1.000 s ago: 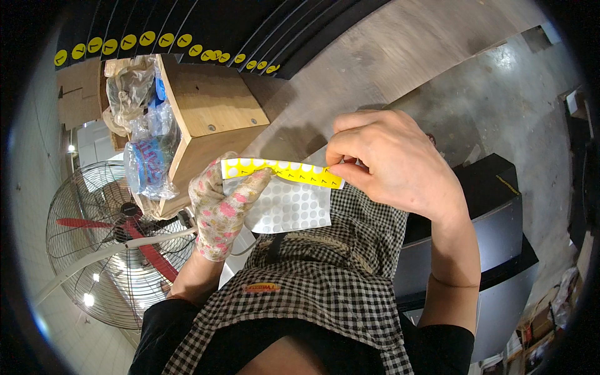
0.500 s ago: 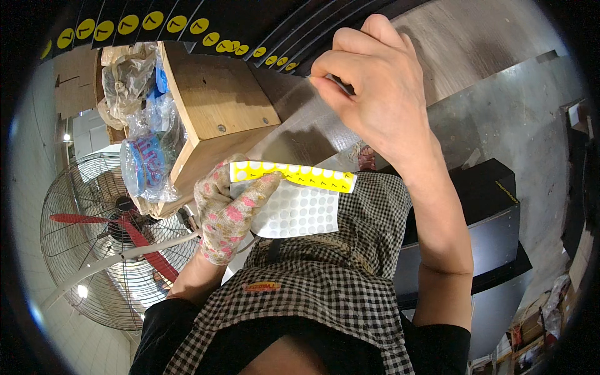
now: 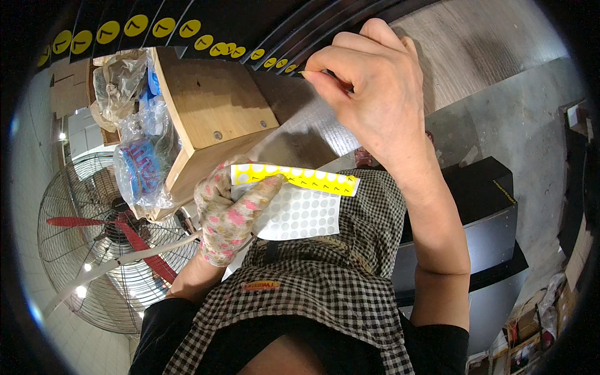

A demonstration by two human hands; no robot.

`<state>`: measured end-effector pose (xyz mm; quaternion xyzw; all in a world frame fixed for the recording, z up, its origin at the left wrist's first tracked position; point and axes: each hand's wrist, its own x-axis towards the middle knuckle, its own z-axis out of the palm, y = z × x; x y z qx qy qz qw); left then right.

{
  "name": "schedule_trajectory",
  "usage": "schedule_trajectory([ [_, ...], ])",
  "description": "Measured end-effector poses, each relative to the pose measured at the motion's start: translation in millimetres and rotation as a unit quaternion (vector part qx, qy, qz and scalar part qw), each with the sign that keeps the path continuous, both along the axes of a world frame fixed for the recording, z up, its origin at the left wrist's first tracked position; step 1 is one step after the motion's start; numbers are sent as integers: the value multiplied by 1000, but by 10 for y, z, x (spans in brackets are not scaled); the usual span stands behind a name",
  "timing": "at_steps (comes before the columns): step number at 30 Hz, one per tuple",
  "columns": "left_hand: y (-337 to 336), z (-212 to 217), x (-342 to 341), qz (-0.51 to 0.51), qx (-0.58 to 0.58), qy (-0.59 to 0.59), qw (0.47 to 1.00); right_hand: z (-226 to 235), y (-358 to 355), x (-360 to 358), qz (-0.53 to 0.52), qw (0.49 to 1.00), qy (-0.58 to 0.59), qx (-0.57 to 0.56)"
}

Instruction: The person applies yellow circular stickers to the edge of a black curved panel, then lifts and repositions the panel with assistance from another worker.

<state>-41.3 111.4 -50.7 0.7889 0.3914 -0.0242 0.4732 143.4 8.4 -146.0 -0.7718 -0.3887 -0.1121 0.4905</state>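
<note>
One sticker pinched in the right hand (image 3: pixel 375 94) may land crooked on the strips (image 3: pixel 206 34); gloved left hand (image 3: pixel 228 212) grips the sheet (image 3: pixel 300 200).

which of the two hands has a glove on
The left hand, in a flowered glove, holding the sticker sheet. The right hand is bare, pinching at the dark panels above.

Yellow sticker sheet (image 3: pixel 294 177) at centre; round yellow labels (image 3: pixel 156 27) line dark strips above, perhaps identical.

Sticker sheet (image 3: pixel 294 200) right of wooden box (image 3: pixel 209 112), perhaps touching.
</note>
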Motion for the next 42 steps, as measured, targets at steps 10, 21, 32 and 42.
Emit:
schedule_trajectory([
  [10, -15, -36, -4, 14, 5, -5, 1000, -57, 57, -30, -19, 1000, -20, 9],
  [21, -54, -55, -10, 34, -6, -12, 999, -71, 10, -42, -4, 1000, -1, 22],
  [32, 11, -36, 16, 4, -2, 3, 1000, -87, 76, -51, -4, 999, -43, 11],
  [42, 14, -56, 4, 19, -36, -18, 999, -65, 71, -56, -34, 997, -66, -19],
])
